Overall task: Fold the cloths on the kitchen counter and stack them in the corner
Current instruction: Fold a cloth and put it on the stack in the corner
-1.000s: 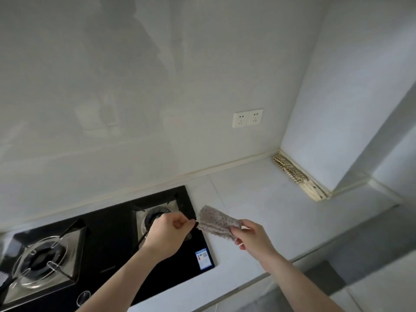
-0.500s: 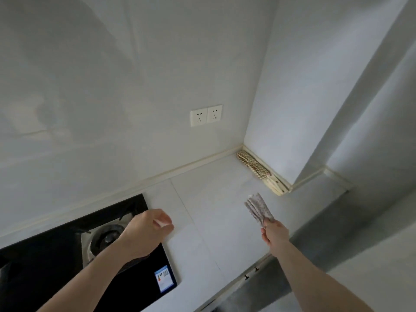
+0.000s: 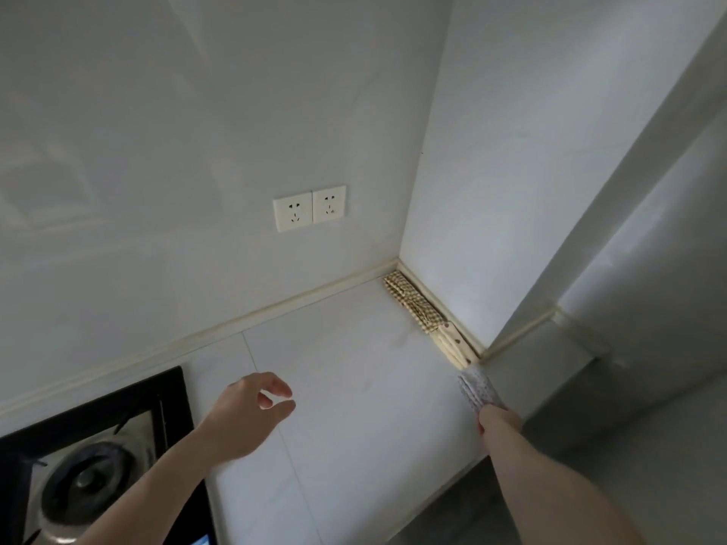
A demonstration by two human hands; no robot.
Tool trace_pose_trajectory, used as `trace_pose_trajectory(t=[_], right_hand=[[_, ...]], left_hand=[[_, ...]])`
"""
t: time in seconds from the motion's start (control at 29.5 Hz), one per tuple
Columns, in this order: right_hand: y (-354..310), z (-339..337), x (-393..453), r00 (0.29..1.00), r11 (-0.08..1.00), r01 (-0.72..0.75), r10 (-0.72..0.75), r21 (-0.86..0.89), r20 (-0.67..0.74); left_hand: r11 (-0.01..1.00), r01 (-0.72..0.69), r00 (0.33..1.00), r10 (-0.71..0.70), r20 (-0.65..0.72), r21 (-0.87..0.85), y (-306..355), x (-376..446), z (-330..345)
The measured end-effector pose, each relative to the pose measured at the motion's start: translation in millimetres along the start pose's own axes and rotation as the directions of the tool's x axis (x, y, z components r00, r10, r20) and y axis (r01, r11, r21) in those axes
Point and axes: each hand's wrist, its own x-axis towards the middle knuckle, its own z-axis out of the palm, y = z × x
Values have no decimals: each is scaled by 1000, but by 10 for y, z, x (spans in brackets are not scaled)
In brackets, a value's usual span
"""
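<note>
The folded dotted cloth (image 3: 479, 389) is what I see in my right hand (image 3: 496, 420); the hand grips its near end, though the fingers themselves are mostly hidden behind the wrist. The cloth is a narrow folded strip, grey-white with small dark dots. Its long axis runs from the hand away from me and slightly left, so its free end points at the cloths already lying by the side wall. That free end sits just short of the cream folded cloth (image 3: 452, 344); I cannot tell whether they touch, nor whether the strip rests on the tabletop or is held just above it.

The tabletop (image 3: 354, 387) is pale, glossy stone with thin seams, edged by a cream strip where it meets the walls. The walls are plain white, and a double wall socket (image 3: 309, 208) sits on the back one. In the corner lies a checked folded cloth (image 3: 409, 300), long side against the side wall, with the cream one next to it on the near side. A black gas hob (image 3: 98, 446) fills the lower left.

My left hand (image 3: 246, 416) hovers over the tabletop near the hob, fingers loosely curled, holding nothing
</note>
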Motion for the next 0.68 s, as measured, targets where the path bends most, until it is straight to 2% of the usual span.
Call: trace_pose_trajectory(t=[0.2, 0.41, 0.48, 0.54, 0.61, 0.68], right_hand=[[-143, -15, 362, 1000, 996, -16, 16, -85, 3], [-230, 61, 685, 999, 992, -42, 42, -121, -5], [-233, 79, 703, 998, 994, 31, -37, -107, -56], [-223, 61, 661, 979, 962, 154, -179, -225, -99], [-185, 63, 641, 943, 879, 283, -328, -383, -56], [-160, 108, 594, 925, 798, 355, -375, -487, 60]], left_hand=[[999, 18, 999, -19, 41, 33, 153, 205, 383], [996, 77, 996, -78, 29, 40, 98, 297, 399], [996, 88, 996, -89, 26, 28, 90, 316, 405], [995, 94, 995, -94, 26, 19, 94, 323, 431], [995, 96, 995, -96, 25, 25, 114, 316, 463], [995, 98, 995, -98, 23, 24, 134, 303, 486]])
